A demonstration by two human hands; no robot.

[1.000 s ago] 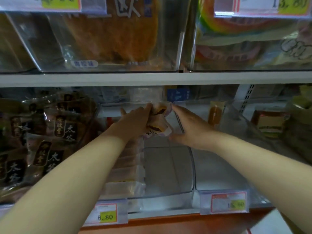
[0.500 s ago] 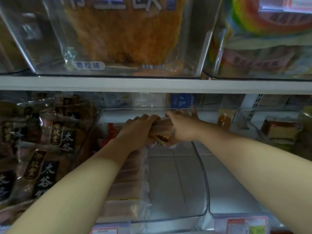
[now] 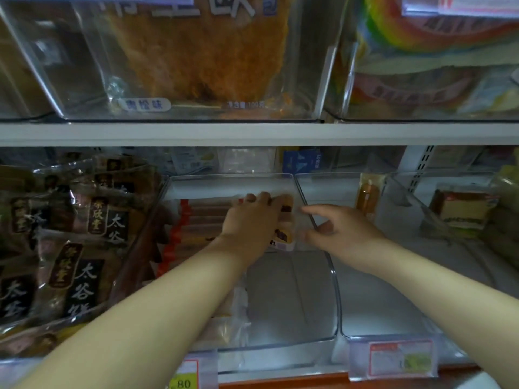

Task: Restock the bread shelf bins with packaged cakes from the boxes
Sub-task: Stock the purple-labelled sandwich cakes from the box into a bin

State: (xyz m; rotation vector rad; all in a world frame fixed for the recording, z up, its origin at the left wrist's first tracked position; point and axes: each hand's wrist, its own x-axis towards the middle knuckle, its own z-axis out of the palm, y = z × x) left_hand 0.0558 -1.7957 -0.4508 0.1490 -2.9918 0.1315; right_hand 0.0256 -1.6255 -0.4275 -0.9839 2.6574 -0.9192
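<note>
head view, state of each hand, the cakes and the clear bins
left hand: fingers curled over the packaged cakes, holding them
right hand: open, just beside the cakes
packaged cakes: held, at the back of the middle bin
middle bin: left side filled, right side bare
right bin: one orange packet upright at back

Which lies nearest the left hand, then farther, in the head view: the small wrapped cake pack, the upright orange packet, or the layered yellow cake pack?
1. Small wrapped cake pack: gripped by the left hand itself.
2. Upright orange packet: standing off to the right, past the other hand.
3. Layered yellow cake pack: far right of the shelf.
</note>
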